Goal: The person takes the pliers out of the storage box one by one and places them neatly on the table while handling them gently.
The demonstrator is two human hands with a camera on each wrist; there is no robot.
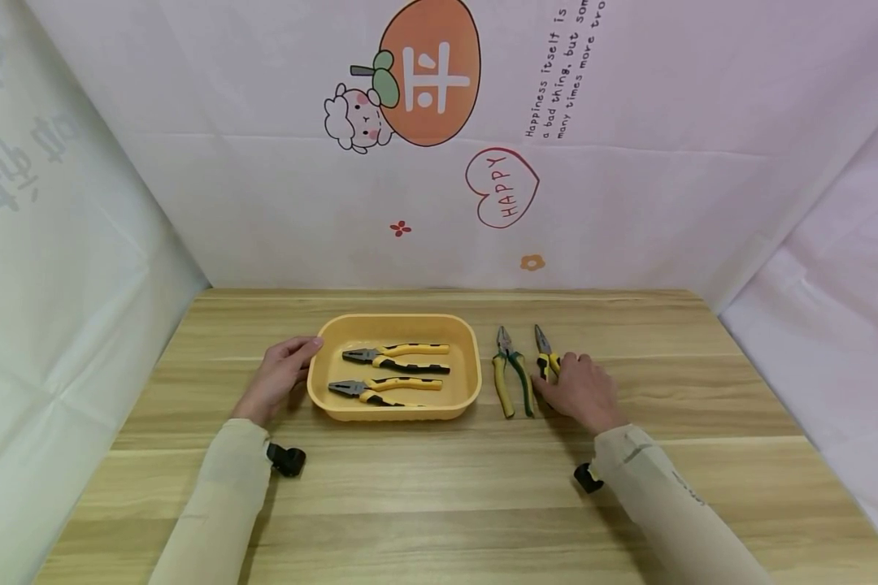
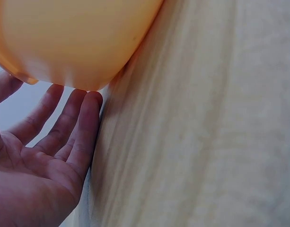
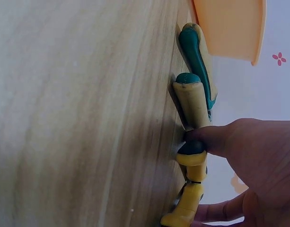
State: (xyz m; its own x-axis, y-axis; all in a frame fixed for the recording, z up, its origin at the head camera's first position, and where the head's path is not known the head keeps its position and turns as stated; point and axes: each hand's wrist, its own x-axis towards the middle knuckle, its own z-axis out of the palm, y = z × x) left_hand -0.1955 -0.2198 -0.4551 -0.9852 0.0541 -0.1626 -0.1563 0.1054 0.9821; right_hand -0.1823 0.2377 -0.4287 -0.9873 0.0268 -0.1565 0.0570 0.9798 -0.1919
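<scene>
My left hand [image 1: 278, 375] rests against the left end of a yellow-orange plastic tray [image 1: 395, 413]. Its thumb is at the rim, and the left wrist view has loosely extended fingers [image 2: 90, 113] touching the outer wall. Inside the tray lie two yellow-and-black combination pliers, an upper pair [image 1: 417, 349] and a lower pair [image 1: 410, 383], noses pointing left. On the right, my right hand [image 1: 584, 392] grips yellow-and-black long-nose pliers [image 1: 544, 340] by the handles [image 3: 197, 170], thumb on one side and fingers on the other. Part of those handles is hidden by the hand.
Green-and-yellow pliers [image 1: 501, 388] lie with handles spread between the tray and my right hand. Everything stands on a wood-grain table [image 1: 439, 504]. A white printed cloth [image 1: 278, 211] hangs behind its back edge, with more cloth at both sides.
</scene>
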